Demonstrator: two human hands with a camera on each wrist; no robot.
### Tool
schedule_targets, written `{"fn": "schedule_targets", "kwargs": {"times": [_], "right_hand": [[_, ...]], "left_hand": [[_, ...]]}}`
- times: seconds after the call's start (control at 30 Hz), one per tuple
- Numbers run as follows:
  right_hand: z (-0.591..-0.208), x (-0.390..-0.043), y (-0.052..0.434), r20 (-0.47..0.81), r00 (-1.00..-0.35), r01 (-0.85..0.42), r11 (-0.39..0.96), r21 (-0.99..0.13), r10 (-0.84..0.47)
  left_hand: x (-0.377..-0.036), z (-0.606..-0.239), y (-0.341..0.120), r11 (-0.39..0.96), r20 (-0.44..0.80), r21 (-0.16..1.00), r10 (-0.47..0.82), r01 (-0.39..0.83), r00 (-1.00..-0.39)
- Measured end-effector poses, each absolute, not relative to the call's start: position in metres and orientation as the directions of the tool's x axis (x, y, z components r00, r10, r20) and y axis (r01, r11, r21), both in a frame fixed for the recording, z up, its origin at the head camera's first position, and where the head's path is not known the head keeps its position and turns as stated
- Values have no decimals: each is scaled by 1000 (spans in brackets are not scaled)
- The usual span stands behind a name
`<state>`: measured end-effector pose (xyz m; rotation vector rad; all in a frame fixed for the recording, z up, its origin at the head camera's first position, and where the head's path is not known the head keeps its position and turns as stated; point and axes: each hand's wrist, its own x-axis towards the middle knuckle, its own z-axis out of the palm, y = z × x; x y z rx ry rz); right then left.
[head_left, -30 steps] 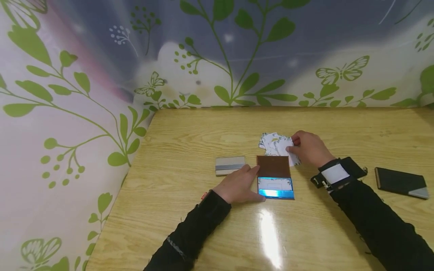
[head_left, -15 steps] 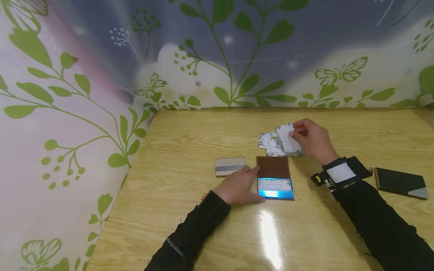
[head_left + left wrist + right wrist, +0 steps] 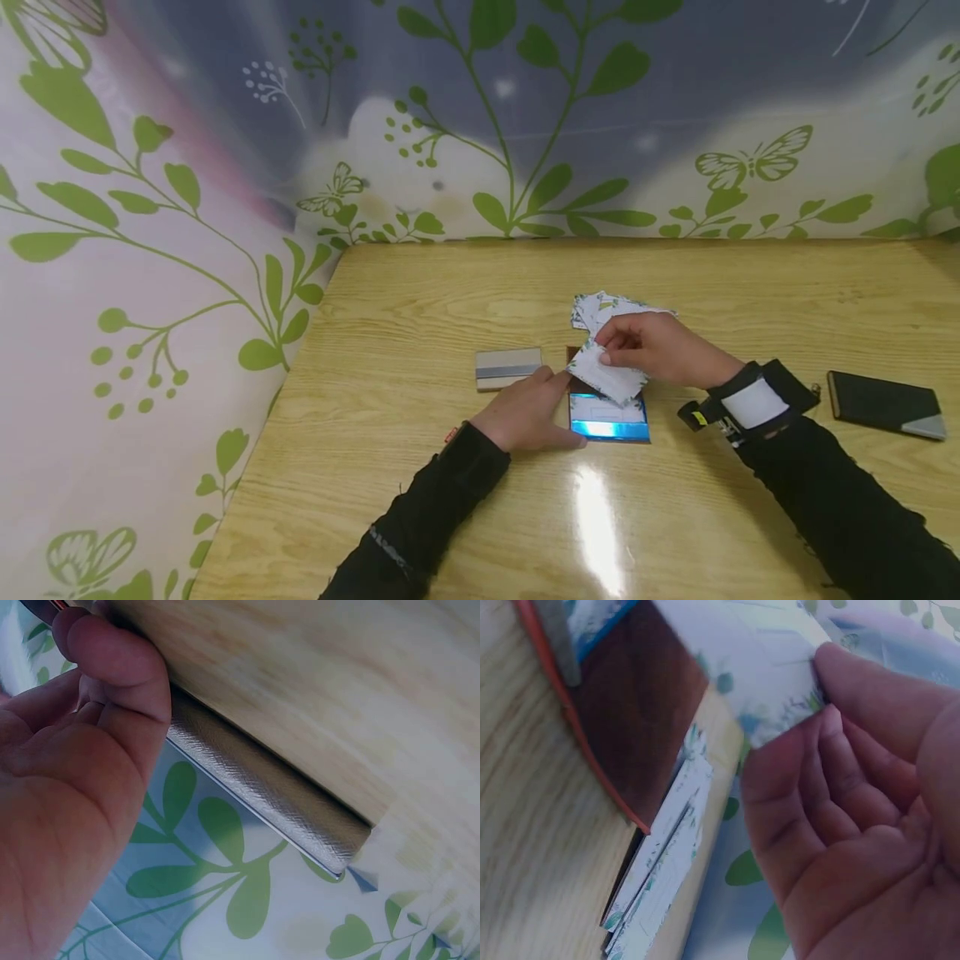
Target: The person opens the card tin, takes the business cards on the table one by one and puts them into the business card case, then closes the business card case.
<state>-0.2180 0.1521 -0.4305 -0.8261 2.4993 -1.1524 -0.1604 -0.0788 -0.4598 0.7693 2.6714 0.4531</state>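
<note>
A brown card case [image 3: 609, 432] lies unfolded on the table, with a leaf-printed card in its shiny blue-lit lower half. At its left edge my left hand [image 3: 525, 410] holds it, thumb by the lower corner and fingers by the fold. My right hand [image 3: 651, 346] pinches a white leaf-bordered card [image 3: 611, 379] tilted above the case, partly covering the brown flap. In the right wrist view, thumb and fingers grip the edge of this card [image 3: 757, 671]. Behind the case, several similar cards [image 3: 588, 308] lie in a loose overlapping pile, partly hidden by the right hand.
A beige card case with a silver band [image 3: 508, 367] lies beside the left hand, also near it in the left wrist view. Right of the right wrist lies a black card case with a silver corner [image 3: 885, 404]. A leaf-patterned cloth [image 3: 450, 150] borders the table [image 3: 375, 333].
My right hand has lifted a card from the pile and brought it left and toward me, over the unfolded case. The left hand has stayed on the case.
</note>
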Motion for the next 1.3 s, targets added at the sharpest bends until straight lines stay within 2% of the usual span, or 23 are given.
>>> {"fn": "schedule_targets", "kwargs": {"times": [0.37, 0.8, 1.3], "right_hand": [[-435, -218, 155, -65, -754, -402, 538, -741, -653], [-445, -209, 140, -149, -713, -459, 617, -639, -685], [-452, -199, 134, -128, -734, -472, 637, -609, -667]], "left_hand": [[-160, -459, -79, 812, -226, 385, 543, 438, -808], [-160, -459, -79, 810, -223, 379, 548, 446, -806], [-161, -461, -79, 814, -223, 370, 545, 447, -808]]}}
